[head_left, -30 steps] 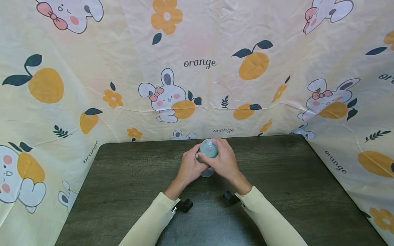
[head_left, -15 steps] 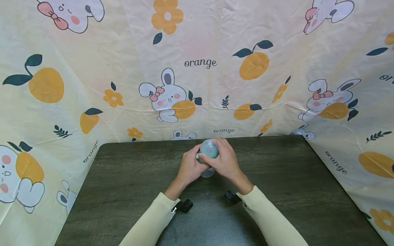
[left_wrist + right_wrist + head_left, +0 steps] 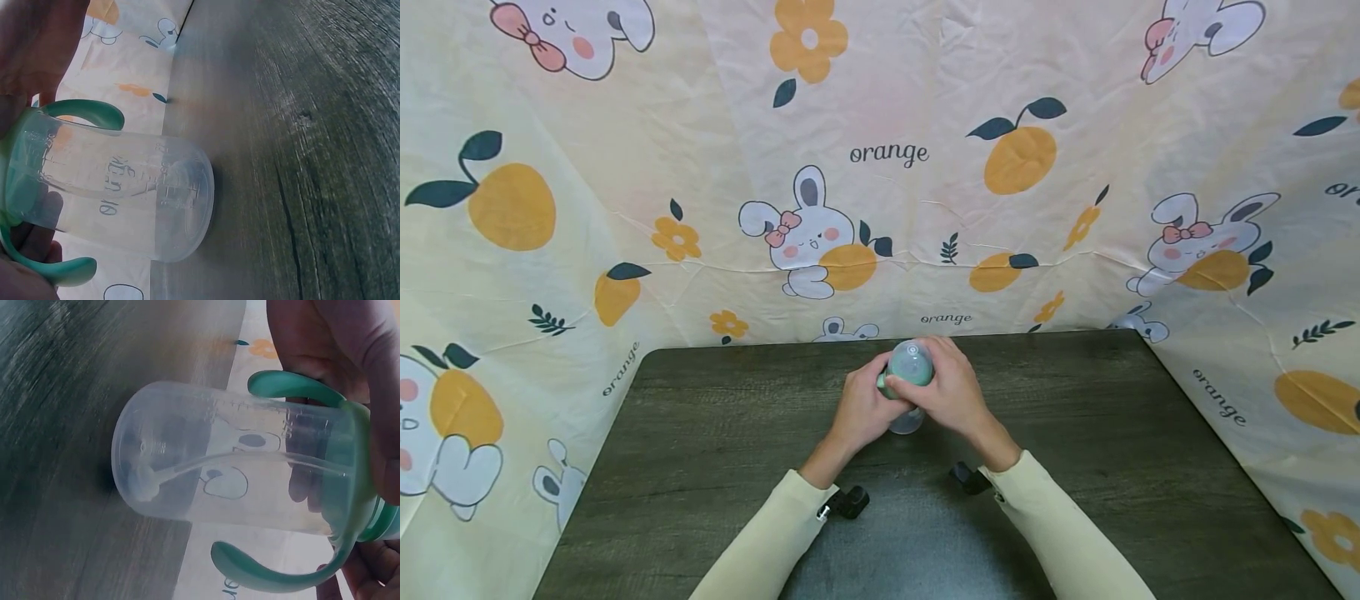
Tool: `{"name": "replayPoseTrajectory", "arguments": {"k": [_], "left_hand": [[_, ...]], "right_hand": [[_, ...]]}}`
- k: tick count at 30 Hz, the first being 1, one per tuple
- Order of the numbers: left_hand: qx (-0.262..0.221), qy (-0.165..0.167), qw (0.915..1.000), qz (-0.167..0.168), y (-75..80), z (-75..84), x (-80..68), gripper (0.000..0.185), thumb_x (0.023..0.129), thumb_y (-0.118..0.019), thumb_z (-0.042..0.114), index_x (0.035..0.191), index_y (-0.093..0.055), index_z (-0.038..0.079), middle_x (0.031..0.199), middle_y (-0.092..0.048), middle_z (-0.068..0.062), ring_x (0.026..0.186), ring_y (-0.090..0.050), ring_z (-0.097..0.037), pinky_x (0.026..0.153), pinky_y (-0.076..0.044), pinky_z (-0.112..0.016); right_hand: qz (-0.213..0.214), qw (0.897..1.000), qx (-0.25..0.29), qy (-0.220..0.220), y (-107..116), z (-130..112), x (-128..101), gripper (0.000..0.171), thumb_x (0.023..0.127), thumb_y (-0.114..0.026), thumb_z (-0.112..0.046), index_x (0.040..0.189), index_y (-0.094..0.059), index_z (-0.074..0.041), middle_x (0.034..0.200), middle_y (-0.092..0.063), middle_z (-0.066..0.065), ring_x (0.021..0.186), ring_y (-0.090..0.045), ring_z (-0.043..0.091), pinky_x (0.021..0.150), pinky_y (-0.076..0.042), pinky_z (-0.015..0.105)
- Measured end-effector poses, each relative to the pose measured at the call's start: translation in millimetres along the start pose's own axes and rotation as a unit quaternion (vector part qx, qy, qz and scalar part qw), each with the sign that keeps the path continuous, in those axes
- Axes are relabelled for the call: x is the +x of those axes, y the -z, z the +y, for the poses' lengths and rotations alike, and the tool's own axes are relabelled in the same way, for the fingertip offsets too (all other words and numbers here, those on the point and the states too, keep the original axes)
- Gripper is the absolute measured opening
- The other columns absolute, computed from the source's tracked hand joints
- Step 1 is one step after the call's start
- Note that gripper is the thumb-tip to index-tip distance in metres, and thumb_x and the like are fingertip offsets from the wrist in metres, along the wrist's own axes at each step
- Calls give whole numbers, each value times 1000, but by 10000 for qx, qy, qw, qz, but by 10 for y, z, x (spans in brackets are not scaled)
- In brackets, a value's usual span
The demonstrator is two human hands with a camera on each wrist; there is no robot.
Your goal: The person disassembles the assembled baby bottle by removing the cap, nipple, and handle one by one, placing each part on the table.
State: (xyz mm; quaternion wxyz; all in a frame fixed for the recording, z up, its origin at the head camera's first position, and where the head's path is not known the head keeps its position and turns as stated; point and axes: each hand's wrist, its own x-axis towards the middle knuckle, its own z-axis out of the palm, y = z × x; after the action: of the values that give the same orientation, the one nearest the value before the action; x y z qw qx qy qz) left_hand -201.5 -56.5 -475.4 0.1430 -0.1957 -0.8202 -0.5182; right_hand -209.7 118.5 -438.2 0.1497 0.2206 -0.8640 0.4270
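Observation:
Both hands hold a clear baby straw bottle (image 3: 119,181) upright near the table's far edge. Its domed transparent cap (image 3: 911,360) shows above the fingers in the head view. My left hand (image 3: 867,403) grips the bottle's upper part from the left. From the right, my right hand (image 3: 951,390) wraps round the lid area, its thumb lying across the front. Two curved green handles (image 3: 269,575) stick out from the collar. Inside the bottle, a thin straw (image 3: 231,459) ends in a weighted tip near the base. The fingers hide much of the collar and lid.
The dark wood-grain table (image 3: 737,417) spreads out on both sides of the hands. Behind it hangs a cream cloth (image 3: 895,100) printed with rabbits and oranges. A black wrist camera (image 3: 852,502) sits at the left cuff, another camera (image 3: 967,478) at the right cuff.
The right wrist and sleeve have shifted slightly to the right. A little more green shows at the left of the collar, and both hands keep their grip on the bottle.

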Motion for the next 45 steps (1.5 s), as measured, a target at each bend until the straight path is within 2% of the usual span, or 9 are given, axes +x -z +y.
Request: {"name": "replayPoseTrajectory", "arguments": {"k": [12,21,30,38,45], "left_hand": [[32,-141,9999,43,0,-10,-9,59,84,-95,19,136,-72,1,122,-79,-13,108,-77,-30,91,-62,-52],[42,38,10000,-50,-1,-16,-11,63,84,-96,15,139,-70,0,129,-77,-16,117,-74,-33,98,-60,-54],[42,172,9998,-70,-7,5,-14,63,84,-97,15,139,-69,-1,130,-76,-16,118,-74,-33,99,-60,-55],[34,185,9998,-100,-4,-8,-5,62,85,-95,14,140,-70,0,130,-77,-16,118,-74,-33,99,-60,-54],[-3,19,9999,-126,18,2,8,61,82,-94,13,138,-71,0,129,-77,-15,117,-75,-32,99,-60,-52]], "right_hand": [[-39,9997,-128,-205,-14,-15,-17,57,88,-91,-45,126,-74,-5,119,-71,10,105,-61,28,81,-55,50],[1,9991,-358,-225,-43,-12,-46,66,79,-98,-46,125,-71,-7,120,-70,9,111,-59,30,87,-53,52],[48,9950,-708,-700,-35,-30,-63,67,75,-98,-55,114,-68,-9,111,-68,6,105,-59,29,84,-52,51],[155,9957,-827,-382,-61,-30,-66,62,81,-94,-52,115,-69,-6,108,-68,9,102,-63,30,81,-56,52],[295,9957,-878,-63,-89,-20,-59,57,83,-91,-48,113,-69,-5,106,-68,10,100,-63,31,79,-56,51]]}}
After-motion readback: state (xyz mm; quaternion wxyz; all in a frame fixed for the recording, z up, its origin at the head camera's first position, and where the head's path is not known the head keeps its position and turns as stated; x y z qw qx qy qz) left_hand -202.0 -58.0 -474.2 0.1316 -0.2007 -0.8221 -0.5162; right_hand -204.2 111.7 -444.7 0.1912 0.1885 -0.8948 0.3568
